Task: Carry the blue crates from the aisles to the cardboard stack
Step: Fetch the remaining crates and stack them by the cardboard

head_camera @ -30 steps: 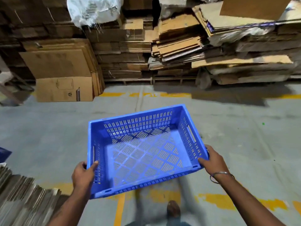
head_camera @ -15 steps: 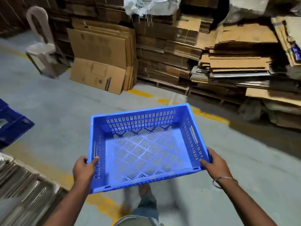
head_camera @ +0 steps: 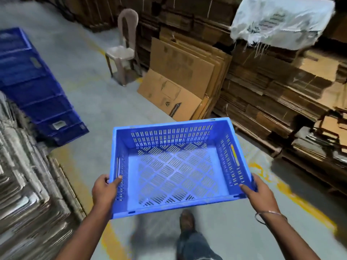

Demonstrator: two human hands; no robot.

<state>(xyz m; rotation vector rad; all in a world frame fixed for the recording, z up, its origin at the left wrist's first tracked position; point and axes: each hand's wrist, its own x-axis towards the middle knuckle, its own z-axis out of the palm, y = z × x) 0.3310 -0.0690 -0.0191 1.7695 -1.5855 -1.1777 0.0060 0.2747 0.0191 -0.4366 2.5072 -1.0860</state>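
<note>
Holding tight, the left hand (head_camera: 105, 192) wraps over the left rim of the empty blue plastic crate with slotted walls and floor (head_camera: 178, 166), with the thumb inside the wall. The right hand (head_camera: 260, 194) is closed on the right rim near the close corner in the same way. A thin metal bangle (head_camera: 270, 216) sits on the right wrist. The crate is up in the air, flat and level, between both hands and in front of the body, with its open side up. Its long side runs from left to right, so each hand has one short end. A tall pile of dark blue crates (head_camera: 37, 87) stands on the grey floor (head_camera: 97, 102) ahead and to the left, nearer the left hand, beside a big stack of flat cardboard (head_camera: 28, 194) at the left edge. I think the crate goes there next, so it should swing left. More brown cardboard sheets (head_camera: 180, 76) and a pale plastic chair (head_camera: 124, 49) are further ahead on the right. The fingers under the rims are hidden. One shoe (head_camera: 186, 222) below the crate is blurry, and the top of the blue pile is cut off.
</note>
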